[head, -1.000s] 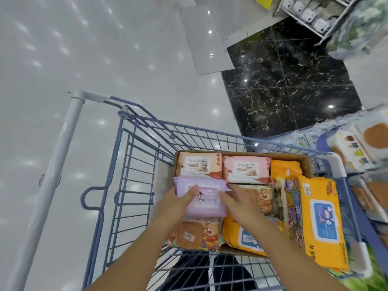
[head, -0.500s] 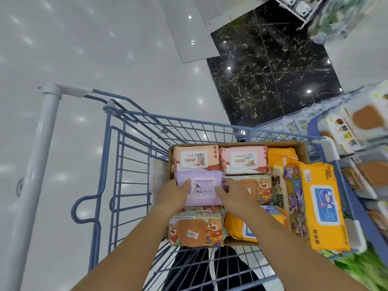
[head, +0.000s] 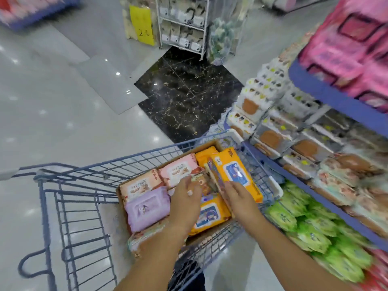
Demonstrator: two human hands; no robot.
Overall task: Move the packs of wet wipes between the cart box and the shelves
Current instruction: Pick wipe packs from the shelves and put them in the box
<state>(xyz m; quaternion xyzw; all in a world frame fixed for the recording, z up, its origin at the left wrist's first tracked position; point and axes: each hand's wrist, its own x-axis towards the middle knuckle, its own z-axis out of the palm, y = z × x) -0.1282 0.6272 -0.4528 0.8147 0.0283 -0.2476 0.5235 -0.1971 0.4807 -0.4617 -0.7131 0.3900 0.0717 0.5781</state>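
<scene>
1. Both my hands are in the box (head: 210,142) on the cart (head: 69,198). I judge I am choosing the next pack.
2. My left hand (head: 185,201) is relaxed, fingers loosely spread, holding nothing. A purple pack (head: 147,206) lies just left of it.
3. My right hand (head: 238,198) has straight fingers, close together, touching the standing orange pack (head: 235,171) just ahead.
4. Next, probably: grip that pack, lift it clear, and carry it right to the shelves (head: 327,97).

Both forearms were bare to the near edge. The left hand (head: 184,203) bore a small pale patch (head: 190,193) on one finger, the right hand (head: 239,199) was plain. Dark clothing (head: 185,271) showed blurred between the arms.
</scene>
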